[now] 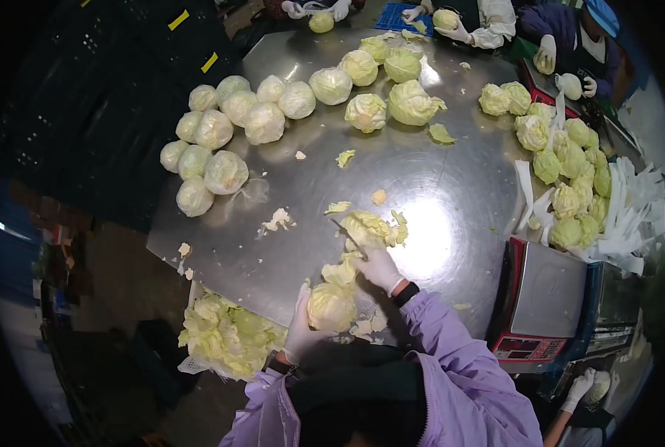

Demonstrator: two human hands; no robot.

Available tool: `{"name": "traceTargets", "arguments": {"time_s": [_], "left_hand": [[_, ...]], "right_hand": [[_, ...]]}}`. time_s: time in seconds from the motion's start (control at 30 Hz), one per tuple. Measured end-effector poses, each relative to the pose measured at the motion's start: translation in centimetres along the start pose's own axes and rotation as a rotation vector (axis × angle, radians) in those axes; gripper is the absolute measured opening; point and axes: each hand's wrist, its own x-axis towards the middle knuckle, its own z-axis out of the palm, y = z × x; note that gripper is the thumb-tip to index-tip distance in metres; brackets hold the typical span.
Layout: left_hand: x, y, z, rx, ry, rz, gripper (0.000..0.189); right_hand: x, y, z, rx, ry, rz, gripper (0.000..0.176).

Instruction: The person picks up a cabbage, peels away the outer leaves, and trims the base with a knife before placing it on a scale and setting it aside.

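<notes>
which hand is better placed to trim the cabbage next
Right, probably: the right hand holds the knife just beyond the cabbage, which the left hand grips.

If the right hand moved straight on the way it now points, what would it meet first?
Probably the loose cabbage leaves lying just beyond the right hand and its knife on the steel table; depth is hard to judge.

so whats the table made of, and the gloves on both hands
Table: looks like stainless steel, brushed and shiny; it throws back a bright glare. Gloves on the left hand, holding a cabbage, and right hand, holding a knife: thin, white, snug, likely latex or nitrile.
</notes>
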Motion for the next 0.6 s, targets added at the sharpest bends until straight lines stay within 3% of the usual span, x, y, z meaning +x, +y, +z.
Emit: {"name": "traceTargets", "arguments": {"time_s": [0.03,0.1,0.17,0.23,0.3,0.37,0.4,0.43,0.5,0.6], "left_hand": [[-0.5,0.0,-0.2,0.004,0.000,0.001,0.126],[-1.2,-0.1,-0.9,0.433,0.029,0.068,0.121],[-0.9,0.5,-0.2,0.383,0.048,0.016,0.114],[-1.1,0.5,0.7,-0.262,0.185,-0.089,0.101],[-1.0,0.8,1.1,-0.284,0.224,-0.087,0.104],[-0.3,1.1,1.1,-0.320,0.280,-0.065,0.110],[-0.5,2.3,-0.2,0.206,0.193,-0.100,0.114],[-0.3,2.3,-0.8,0.209,0.196,-0.100,0.114],[0.1,2.7,-1.5,0.543,0.102,0.071,0.113],[0.3,4.0,-1.8,0.562,-0.021,0.005,0.109]], "right_hand": [[0.4,0.5,-0.6,-0.060,-0.043,0.030,0.033],[-0.9,0.8,-1.1,-0.090,0.114,-0.060,0.039],[-2.5,0.0,-1.1,-0.031,0.221,-0.092,0.038],[-4.3,-0.1,-0.8,0.024,0.315,-0.124,0.038],[-5.9,-0.1,-0.4,0.139,-0.123,0.021,0.037],[-7.3,-1.2,0.7,0.289,-0.217,0.087,0.036],[-7.6,-1.6,1.0,0.438,-0.310,0.154,0.034],[-7.6,-1.6,1.1,0.440,-0.312,0.152,0.034],[-7.5,-1.7,1.5,0.412,-0.281,0.155,0.040],[-7.3,-1.4,1.0,0.577,-0.279,0.193,0.036]]}}
